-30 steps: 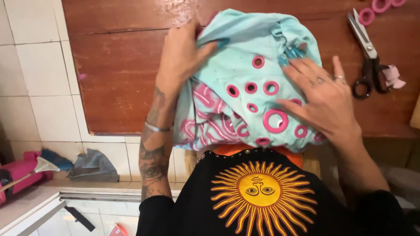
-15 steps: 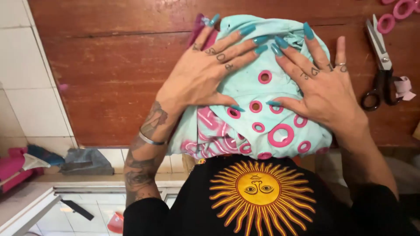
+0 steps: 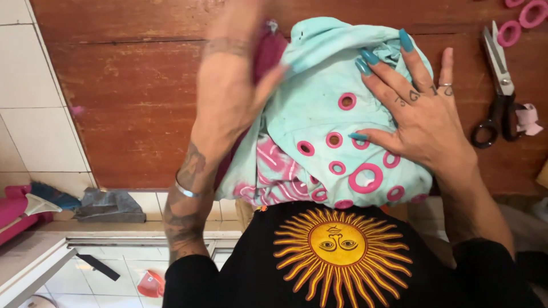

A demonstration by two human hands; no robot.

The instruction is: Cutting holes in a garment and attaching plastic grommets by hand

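Observation:
A bunched light-turquoise cloth (image 3: 319, 108) with pink rings and pink print lies at the near edge of a dark wooden table (image 3: 131, 97). My right hand (image 3: 419, 122) lies flat on the cloth's right side, fingers spread, nails painted teal. My left hand (image 3: 237, 85) is blurred by motion over the cloth's left part, palm down, beside a dark red piece of fabric (image 3: 268, 51) that shows under it. Neither hand grips anything that I can see.
Black-handled scissors (image 3: 496, 85) lie on the table to the right, with pink rings (image 3: 522, 23) above them and a pink scrap (image 3: 528, 117) beside. Below left, a white tiled floor holds a grey rag (image 3: 108, 205) and a pink object (image 3: 17, 208).
My left hand has swept from the cloth's top toward its left side and now blurs. The right hand stays pressed on the right part. The view has shifted slightly.

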